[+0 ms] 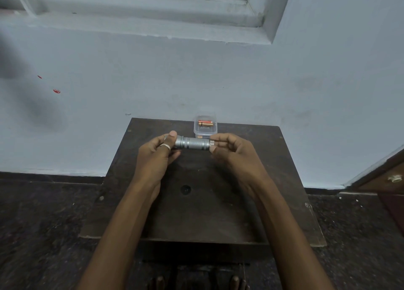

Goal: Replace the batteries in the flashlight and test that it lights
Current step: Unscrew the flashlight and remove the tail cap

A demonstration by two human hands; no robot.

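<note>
A silver metal flashlight is held level above the dark wooden table, lying left to right. My left hand, with a ring on one finger, wraps around its head end. My right hand pinches the tail cap end between thumb and fingers. Behind the flashlight, at the table's far edge, stands a small clear plastic box holding red and gold batteries.
The table stands against a pale blue wall beneath a window frame. Dark stone floor surrounds it. A wooden door with a knob is at the right edge. My feet show below the table's near edge.
</note>
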